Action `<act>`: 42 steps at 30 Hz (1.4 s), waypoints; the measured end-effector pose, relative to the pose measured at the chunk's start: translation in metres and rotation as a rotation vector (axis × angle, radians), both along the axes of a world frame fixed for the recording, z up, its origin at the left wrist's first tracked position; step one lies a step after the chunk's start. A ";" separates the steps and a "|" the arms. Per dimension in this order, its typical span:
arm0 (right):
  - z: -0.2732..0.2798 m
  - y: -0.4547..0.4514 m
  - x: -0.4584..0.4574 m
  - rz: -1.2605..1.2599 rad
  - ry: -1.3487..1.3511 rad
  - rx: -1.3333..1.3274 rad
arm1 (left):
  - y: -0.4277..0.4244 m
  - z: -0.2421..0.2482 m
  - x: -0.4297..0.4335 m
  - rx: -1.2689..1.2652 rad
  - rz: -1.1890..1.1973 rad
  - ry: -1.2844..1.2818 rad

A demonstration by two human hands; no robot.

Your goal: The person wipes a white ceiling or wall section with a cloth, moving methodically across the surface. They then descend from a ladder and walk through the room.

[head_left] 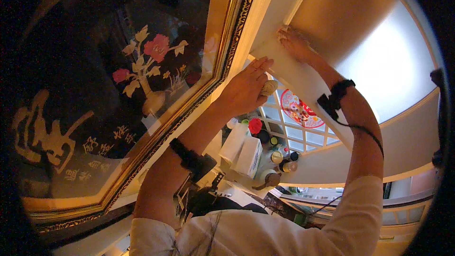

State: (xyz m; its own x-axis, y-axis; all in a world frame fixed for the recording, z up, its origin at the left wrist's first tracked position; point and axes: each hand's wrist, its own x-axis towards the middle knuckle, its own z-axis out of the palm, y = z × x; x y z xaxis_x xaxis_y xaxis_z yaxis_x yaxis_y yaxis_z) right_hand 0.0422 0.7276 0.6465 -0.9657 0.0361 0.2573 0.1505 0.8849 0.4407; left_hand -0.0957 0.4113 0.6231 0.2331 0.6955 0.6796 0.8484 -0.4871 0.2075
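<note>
My left hand [245, 87] is raised beside the ornate gold frame [222, 73] of a large picture. A crumpled beige wad [269, 88], perhaps cloth, sits between its thumb and palm, while the fingertips reach the edge of a pale panel [270, 44]. Higher up, my right hand [293, 44] presses against that panel near the corner of its moulding [300, 0]. The right fingertips are blurred, so I cannot tell whether something lies under them. Dark straps with small devices circle both wrists.
Behind the glass, the picture [153, 67] shows flowers and characters on black. Below my arms stand white boxes [249, 156], several jars [277, 156] and a red flower-like item [255, 126]. A round red decoration [300, 108] hangs on a lattice window [295, 137]. A bright frosted panel [387, 64] is at right.
</note>
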 end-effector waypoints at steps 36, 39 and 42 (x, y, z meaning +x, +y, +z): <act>0.019 0.049 -0.024 -0.489 -0.082 -0.262 | -0.244 -0.094 0.035 -0.409 0.025 -1.491; 0.020 0.002 -0.021 -0.393 -0.037 -0.223 | -0.273 -0.108 0.038 -0.408 0.054 -1.525; 0.013 -0.073 -0.016 -0.322 0.044 -0.315 | -0.279 -0.114 0.044 -0.439 0.044 -1.597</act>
